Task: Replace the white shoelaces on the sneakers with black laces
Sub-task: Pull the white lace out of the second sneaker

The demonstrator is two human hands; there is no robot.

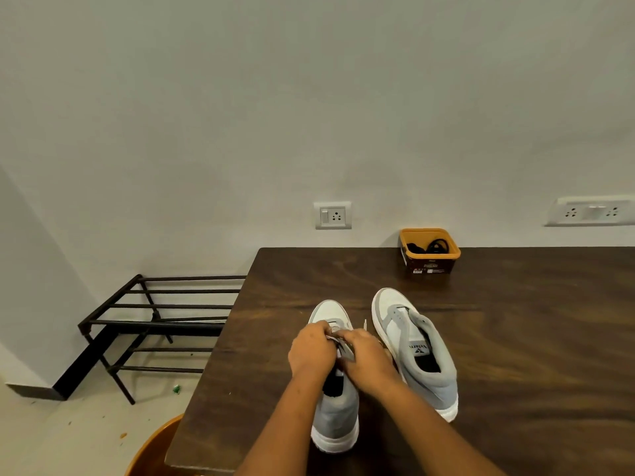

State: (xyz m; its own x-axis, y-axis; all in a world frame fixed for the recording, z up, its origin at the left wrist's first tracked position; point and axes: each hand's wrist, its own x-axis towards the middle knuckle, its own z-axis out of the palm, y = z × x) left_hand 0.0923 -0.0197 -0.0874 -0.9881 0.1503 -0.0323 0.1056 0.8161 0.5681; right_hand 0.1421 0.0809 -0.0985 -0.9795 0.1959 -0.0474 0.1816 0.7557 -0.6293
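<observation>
Two grey and white sneakers stand on the dark wooden table (515, 338), toes pointing away from me. The left sneaker (335, 417) lies under both my hands. My left hand (312, 348) and my right hand (366, 355) are closed over its eyelet area, pinching the white lace (365, 325), whose tip sticks out between the shoes. The right sneaker (415, 352) stands beside it with bare eyelets and no lace. Black laces (433, 247) lie coiled in an orange tub (429, 252) at the table's far edge.
A black metal shoe rack (154, 324) stands on the floor left of the table. Wall sockets (332, 215) sit above the table's back edge. An orange rounded object (154, 451), maybe a seat, shows at the table's near left corner.
</observation>
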